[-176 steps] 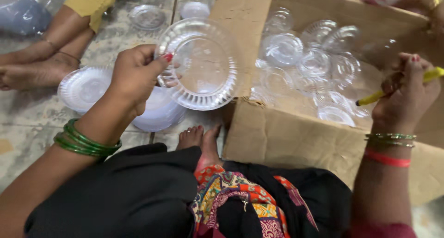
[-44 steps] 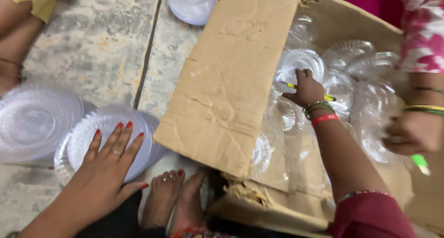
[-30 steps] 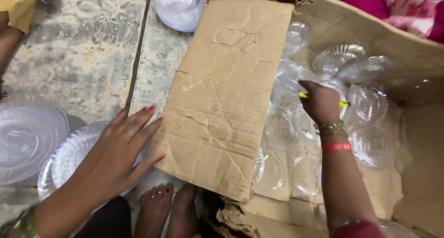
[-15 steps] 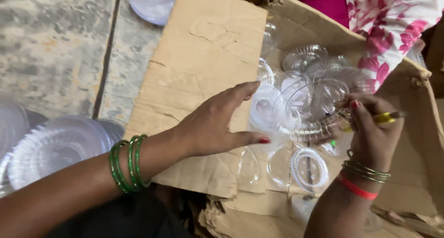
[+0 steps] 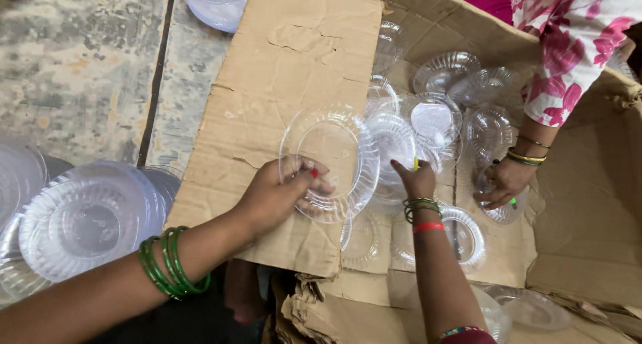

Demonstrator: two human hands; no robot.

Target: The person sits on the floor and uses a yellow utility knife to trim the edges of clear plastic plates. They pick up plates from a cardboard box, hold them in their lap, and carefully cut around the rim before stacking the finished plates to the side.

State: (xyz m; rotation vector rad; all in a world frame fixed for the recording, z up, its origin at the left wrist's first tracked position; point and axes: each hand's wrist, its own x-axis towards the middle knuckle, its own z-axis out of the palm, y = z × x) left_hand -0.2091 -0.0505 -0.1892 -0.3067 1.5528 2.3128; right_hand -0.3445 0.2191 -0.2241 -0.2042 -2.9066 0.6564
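Cardboard box (image 5: 575, 250) is the landmark here: it lies open on the stone floor (image 5: 80, 70), one flap (image 5: 294, 83) folded out flat to its left side. A clear plastic plate (image 5: 329, 162) is pinched at its near rim by the left hand (image 5: 281, 193), fingers closed on it, and is held over the inner edge of that flap, at the mouth of the box. Half a second ago that hand lay flat on the flap with nothing in it; now the plate is lifted in its grip. The right hand (image 5: 416, 178) is seen inside the box among the loose clear plates (image 5: 435, 120), closed around a thin yellow stick (image 5: 415, 163) whose tip shows above the fingers; earlier it was held further to the right of the box and higher. Green bangles (image 5: 170, 267) are worn on the left wrist. A second person's hand (image 5: 505, 183), under a floral sleeve (image 5: 568, 43), is pressed on a plate near the far wall of the box. Left of the flap, on the floor, a stack of clear plates (image 5: 83, 227) is seen.
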